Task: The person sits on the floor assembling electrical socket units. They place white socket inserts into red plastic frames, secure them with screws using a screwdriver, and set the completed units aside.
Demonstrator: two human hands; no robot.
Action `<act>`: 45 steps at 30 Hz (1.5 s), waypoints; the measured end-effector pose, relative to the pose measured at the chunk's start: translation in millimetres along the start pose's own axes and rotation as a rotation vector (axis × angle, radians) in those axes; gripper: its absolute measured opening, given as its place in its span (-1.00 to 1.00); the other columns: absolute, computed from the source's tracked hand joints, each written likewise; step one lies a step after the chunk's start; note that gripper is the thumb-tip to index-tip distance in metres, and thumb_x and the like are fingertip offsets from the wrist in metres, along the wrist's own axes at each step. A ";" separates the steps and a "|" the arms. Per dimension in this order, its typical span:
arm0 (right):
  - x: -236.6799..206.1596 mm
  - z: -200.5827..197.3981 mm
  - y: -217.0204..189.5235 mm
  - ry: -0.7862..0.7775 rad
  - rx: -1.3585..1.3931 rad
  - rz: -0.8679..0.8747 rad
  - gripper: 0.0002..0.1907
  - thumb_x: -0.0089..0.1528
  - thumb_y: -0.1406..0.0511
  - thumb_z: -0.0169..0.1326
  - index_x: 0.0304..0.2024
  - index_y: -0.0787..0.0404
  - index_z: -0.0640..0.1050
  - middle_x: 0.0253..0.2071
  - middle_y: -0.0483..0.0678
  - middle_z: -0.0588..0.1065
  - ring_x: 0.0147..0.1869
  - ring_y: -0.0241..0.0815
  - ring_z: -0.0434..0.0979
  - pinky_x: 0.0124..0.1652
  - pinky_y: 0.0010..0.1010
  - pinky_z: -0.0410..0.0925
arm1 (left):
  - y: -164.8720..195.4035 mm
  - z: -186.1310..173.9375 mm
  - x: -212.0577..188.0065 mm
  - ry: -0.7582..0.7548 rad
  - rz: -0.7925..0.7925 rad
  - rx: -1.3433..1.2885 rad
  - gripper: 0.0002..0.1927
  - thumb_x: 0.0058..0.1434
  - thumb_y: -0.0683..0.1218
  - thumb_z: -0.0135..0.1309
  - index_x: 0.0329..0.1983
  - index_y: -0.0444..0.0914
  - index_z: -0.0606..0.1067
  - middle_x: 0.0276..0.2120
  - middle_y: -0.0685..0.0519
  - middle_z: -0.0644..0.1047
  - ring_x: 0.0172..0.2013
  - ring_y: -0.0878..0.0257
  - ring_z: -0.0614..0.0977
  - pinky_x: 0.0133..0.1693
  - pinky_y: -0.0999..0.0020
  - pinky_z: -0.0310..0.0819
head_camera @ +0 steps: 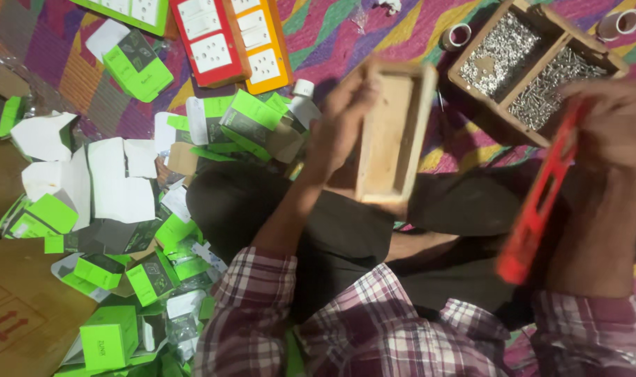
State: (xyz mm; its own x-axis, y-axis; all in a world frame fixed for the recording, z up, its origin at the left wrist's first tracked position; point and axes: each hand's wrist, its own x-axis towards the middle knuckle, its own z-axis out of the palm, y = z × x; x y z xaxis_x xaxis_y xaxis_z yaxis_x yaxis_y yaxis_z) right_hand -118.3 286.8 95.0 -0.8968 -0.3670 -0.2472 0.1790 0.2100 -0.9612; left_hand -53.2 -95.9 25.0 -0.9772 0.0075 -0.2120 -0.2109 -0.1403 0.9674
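hands: 2 | wooden box (391, 139): 1 | red plate (537, 202): 1

Two hands: left (342, 122), right (611, 126); one wooden box (391, 136); one red plate (537, 202); one two-compartment screw tray (496, 115); two tape rolls (459, 35); three switchboards, upper left (210, 38); many green cartons (108, 338).

Pale wooden box (390, 136), red-orange frame (537, 202), green-and-white cartons (108, 335)
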 end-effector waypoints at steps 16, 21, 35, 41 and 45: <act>13.2 140.7 -41.6 0.139 -0.351 -0.132 -0.85 0.41 0.34 0.22 -0.09 0.34 0.64 -0.26 -0.07 0.60 -0.21 -0.33 0.58 -0.20 -0.48 0.42 | -34.2 75.7 -47.2 -0.067 -0.171 -0.044 -0.42 0.44 0.02 -0.07 0.43 -0.34 0.20 0.20 -0.13 0.48 0.22 0.13 0.52 0.20 0.24 0.41; 9.9 133.9 -21.3 0.204 -0.395 -0.370 -0.78 0.46 0.36 0.17 0.12 0.32 0.53 0.11 0.04 0.41 0.24 -0.21 0.45 0.14 -0.38 0.41 | -47.8 79.9 -46.4 -0.069 -0.141 -0.438 -0.47 0.54 -0.07 -0.11 0.51 -0.35 0.22 0.20 -0.18 0.46 0.17 0.09 0.51 0.22 0.20 0.39; 22.9 171.5 11.6 0.084 0.718 0.239 -0.30 0.37 -0.18 -0.14 0.30 0.15 0.30 0.32 0.00 0.37 0.39 -0.13 0.41 0.29 -0.17 0.37 | -8.3 18.8 -25.3 0.602 0.331 0.731 -0.37 0.54 -0.22 -0.25 0.64 -0.09 0.01 0.57 -0.08 -0.06 0.46 0.03 0.25 0.31 0.31 0.39; 9.7 180.4 0.4 0.144 0.427 -0.010 -0.33 0.46 0.25 0.04 0.52 0.18 0.07 0.26 -0.10 0.37 0.17 -0.33 0.37 0.06 -0.47 0.35 | 23.8 29.5 -12.4 0.543 0.148 -0.532 -0.36 0.55 -0.13 -0.17 0.62 -0.20 -0.06 0.45 0.02 0.20 0.35 0.27 0.34 0.31 0.34 0.27; 10.6 167.1 0.6 0.165 0.386 0.016 -0.38 0.48 0.34 0.00 0.55 0.21 0.15 0.13 -0.08 0.46 -0.20 -0.43 0.32 -0.26 -0.58 0.24 | 18.4 30.1 -15.9 0.409 0.110 -0.707 -0.37 0.52 -0.07 -0.18 0.57 -0.17 -0.08 0.32 -0.06 0.28 0.23 0.16 0.43 0.20 0.18 0.39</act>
State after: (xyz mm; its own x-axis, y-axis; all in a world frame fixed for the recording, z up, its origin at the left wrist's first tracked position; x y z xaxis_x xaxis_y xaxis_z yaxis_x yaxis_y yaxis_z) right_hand -60.1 131.6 71.3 -0.9398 -0.2102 -0.2694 0.3036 -0.1518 -0.9406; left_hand -42.3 -68.8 50.3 -0.8772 -0.3852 -0.2867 0.0833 -0.7102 0.6991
